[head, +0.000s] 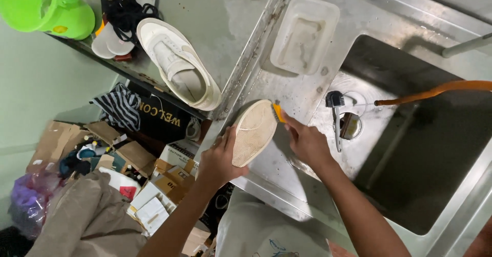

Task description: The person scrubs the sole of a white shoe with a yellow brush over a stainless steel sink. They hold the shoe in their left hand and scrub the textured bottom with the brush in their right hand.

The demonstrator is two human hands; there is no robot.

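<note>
My left hand (219,159) grips a cream-white shoe (253,131) held sole up over the steel sink's drainboard (266,82). My right hand (306,141) holds a small orange-yellow brush (277,112) pressed against the edge of the shoe's sole. The matching white shoe (178,64) lies on its side on the grey counter to the left, laces removed.
A white plastic tub (304,34) sits on the drainboard. In the sink basin (410,149) lie a dark-headed brush (335,118) and an orange hose (435,90). A green jug (46,8), insoles and black laces (125,13) rest on the counter. Boxes and clutter (128,170) fill the floor.
</note>
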